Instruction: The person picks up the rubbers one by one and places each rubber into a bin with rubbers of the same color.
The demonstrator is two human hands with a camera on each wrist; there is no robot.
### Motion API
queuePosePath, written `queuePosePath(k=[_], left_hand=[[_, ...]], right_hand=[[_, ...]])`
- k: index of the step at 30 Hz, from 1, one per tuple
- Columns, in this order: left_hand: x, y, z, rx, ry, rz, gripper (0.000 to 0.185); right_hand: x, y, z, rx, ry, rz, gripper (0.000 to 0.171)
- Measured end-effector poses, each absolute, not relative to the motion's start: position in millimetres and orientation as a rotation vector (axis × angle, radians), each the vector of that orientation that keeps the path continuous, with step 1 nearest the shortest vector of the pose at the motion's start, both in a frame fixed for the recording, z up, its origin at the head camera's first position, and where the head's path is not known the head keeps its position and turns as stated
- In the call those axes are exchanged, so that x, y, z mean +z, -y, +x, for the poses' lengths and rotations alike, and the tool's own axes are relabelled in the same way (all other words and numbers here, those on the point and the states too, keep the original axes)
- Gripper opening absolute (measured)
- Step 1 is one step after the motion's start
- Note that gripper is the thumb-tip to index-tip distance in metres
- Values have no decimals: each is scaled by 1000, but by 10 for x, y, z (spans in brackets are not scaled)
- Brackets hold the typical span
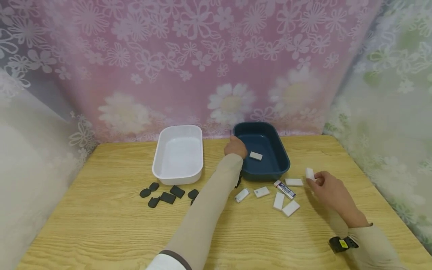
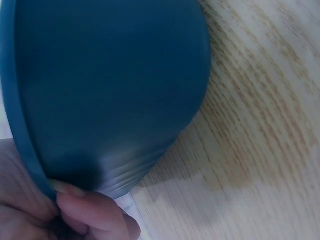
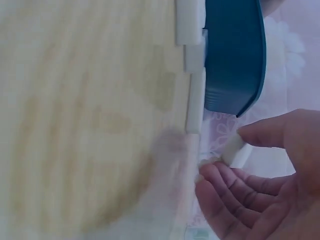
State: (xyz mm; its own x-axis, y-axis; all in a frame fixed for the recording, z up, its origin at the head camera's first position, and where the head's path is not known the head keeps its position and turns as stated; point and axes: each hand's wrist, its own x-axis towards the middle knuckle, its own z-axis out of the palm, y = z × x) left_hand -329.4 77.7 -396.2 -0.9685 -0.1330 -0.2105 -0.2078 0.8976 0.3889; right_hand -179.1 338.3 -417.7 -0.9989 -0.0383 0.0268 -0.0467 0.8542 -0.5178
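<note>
My right hand (image 1: 332,191): pinches white eraser (image 1: 309,173). My left hand (image 1: 235,146): grips blue tray (image 1: 281,157) rim. Risk: loose pinch, eraser drops beside tray.

I see a light wood-grain tabletop (image 1: 101,232) backed by pink flowered curtain (image 1: 202,56), with pale floral drapes (image 1: 388,93) at both sides.

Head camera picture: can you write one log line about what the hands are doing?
left hand: grips blue tray rim | right hand: pinches white eraser | in tray: one eraser | white tray: empty
</note>
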Motion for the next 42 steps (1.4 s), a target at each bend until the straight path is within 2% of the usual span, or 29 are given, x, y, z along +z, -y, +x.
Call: queuePosePath(k=[17,28,36,42], left_hand=[[-4103,-742,-3283,567,-2875,-286,61],[-4114,-808,-3276,540,-2901,-267,63],[-4111,-853,-3313,528,-2898,-308,52],[-4030,-810,-3347,504,-2915,-317,53]], right_hand=[[-3869,-2947,-2256,1151,2838,246,57],[-3948,-2578,-2737,1091,2841,363,49],[-4040,-2488,-2912,1078,2855,412,47],[-4035,-2447,-3033,980,2868,457,39]])
